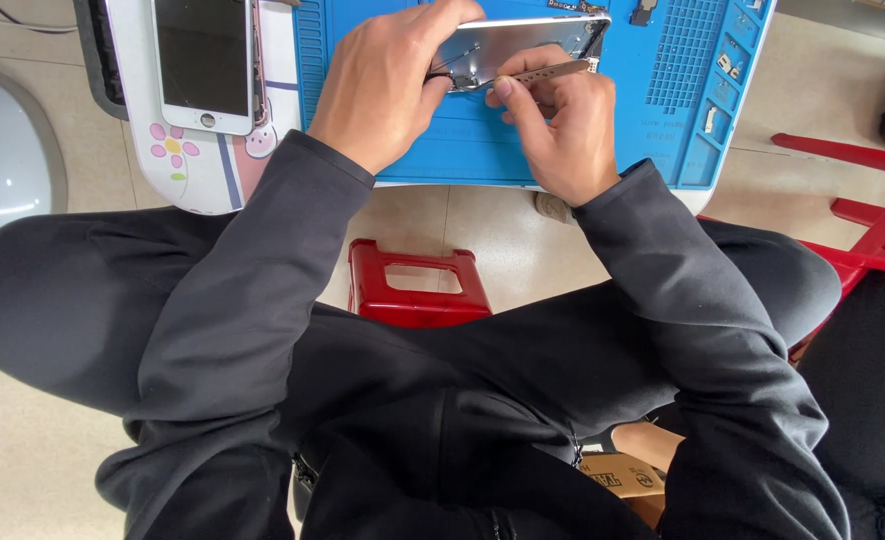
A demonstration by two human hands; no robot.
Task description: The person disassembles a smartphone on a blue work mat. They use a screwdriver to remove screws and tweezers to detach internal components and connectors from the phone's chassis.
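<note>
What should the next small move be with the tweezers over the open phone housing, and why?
Probably ease the tweezers tip a little further down into the phone housing, near its lower left corner. The right hand pinches them with the tip pointing there, and the left hand steadies the housing on the blue mat. What the tip touches is too small to tell.

A small phone-repair workplace is showing here: a blue repair mat [522, 150] with parts compartments is covering the low bench [212, 180], a detached phone screen [205, 62] is lying alongside, and red stools [417, 285] are standing on tiled floor [22, 470].
</note>
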